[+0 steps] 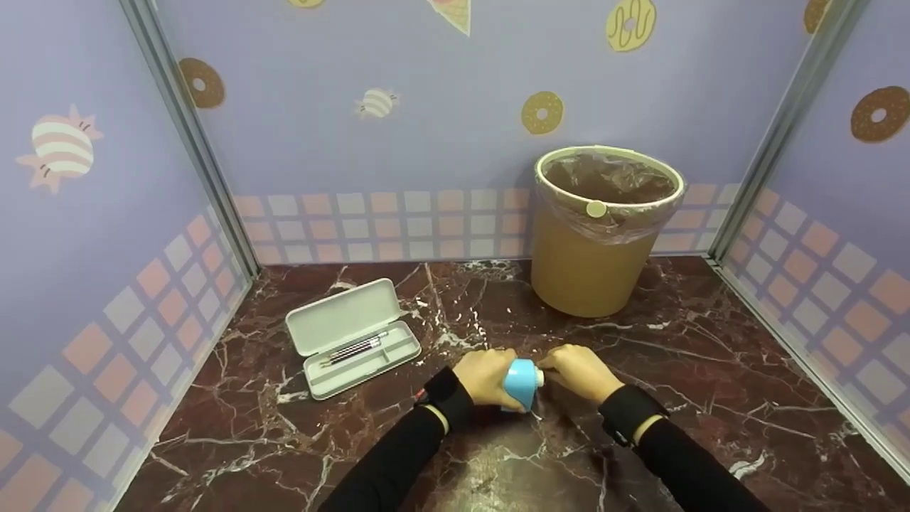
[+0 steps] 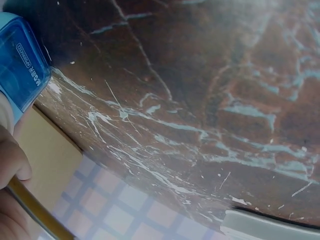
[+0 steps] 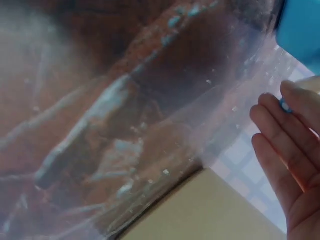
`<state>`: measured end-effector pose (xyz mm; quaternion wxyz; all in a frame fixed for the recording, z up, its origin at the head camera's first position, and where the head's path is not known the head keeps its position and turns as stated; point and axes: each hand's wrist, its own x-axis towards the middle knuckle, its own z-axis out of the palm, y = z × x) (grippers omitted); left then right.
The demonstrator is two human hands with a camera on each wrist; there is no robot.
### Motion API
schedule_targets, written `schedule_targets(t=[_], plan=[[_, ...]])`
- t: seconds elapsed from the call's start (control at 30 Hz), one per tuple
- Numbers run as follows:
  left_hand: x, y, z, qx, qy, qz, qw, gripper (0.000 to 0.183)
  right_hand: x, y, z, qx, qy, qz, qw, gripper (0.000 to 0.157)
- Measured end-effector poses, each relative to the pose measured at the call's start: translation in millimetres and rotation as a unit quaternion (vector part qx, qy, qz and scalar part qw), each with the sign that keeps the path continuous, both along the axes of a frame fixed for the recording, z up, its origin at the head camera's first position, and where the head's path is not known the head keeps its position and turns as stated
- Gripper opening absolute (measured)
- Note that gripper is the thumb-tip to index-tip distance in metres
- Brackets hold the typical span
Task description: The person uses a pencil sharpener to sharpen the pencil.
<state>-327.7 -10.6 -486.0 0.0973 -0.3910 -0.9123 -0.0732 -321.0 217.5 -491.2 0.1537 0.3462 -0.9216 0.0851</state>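
My left hand [image 1: 485, 377] is curled round a blue pencil sharpener [image 1: 521, 384] held over the dark marble surface. Lettering shows on its see-through blue side in the left wrist view. A thin yellow-brown rod [image 2: 37, 210], like a pencil, lies between the left fingers and points back toward the wrist. My right hand [image 1: 583, 373] is at the sharpener's other end, beside a small pale knob [image 1: 540, 378]. In the right wrist view its thumb and fingertips pinch a small blue-and-white part [image 3: 285, 106], which looks like the crank handle.
An open pale pencil case [image 1: 334, 378] with several pencils [image 1: 355, 348] lies to the left. Toward the back right stands a tan bin [image 1: 590, 270] with a clear plastic liner [image 1: 611, 220]. White specks dot the marble tabletop [image 1: 711, 370]; patterned walls enclose three sides.
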Motion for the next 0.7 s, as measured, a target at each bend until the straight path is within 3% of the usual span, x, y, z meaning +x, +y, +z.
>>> schedule_targets(t=[0.37,0.7], plan=[[1.3,2,-2.0,0.011,-0.011,0.014,0.9998,0.069,20.5,0,-15.4,0.010,0.011,0.028,0.999,0.009],[2.6,2,0.9,0.011,-0.015,0.027,0.9995,0.067,41.3,1,-14.4,0.020,0.031,0.065,0.997,0.005]])
